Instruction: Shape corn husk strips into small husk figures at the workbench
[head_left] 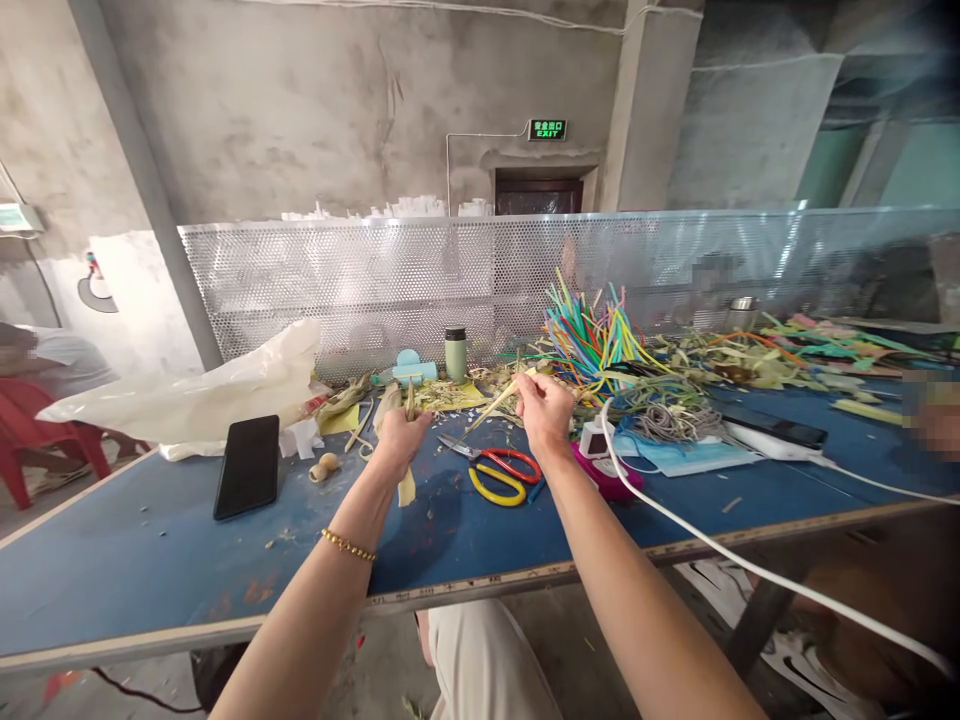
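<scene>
My left hand (403, 440) is closed around a small bunch of dried, pale green-brown leaf strips (406, 488); their ends stick out above and below the fist. Between the thumb and fingers of my right hand (545, 410) is a thin pale yellow strip (496, 402), slanting down to the left. Both hands are just above the blue table (315, 560), with a gap between them. Under that gap lies a pair of scissors (475, 456) with one red and one yellow handle, blades slightly apart. Leaf scraps (450, 398) are scattered behind the hands.
On the left are a black phone (247, 468) and a cream plastic bag (202, 398). A green cup (455, 358) stands at the back beside colourful stems (589, 335). A white cable (705, 541) crosses the right side, near a blue mask (686, 457). A mesh panel (360, 290) stands behind.
</scene>
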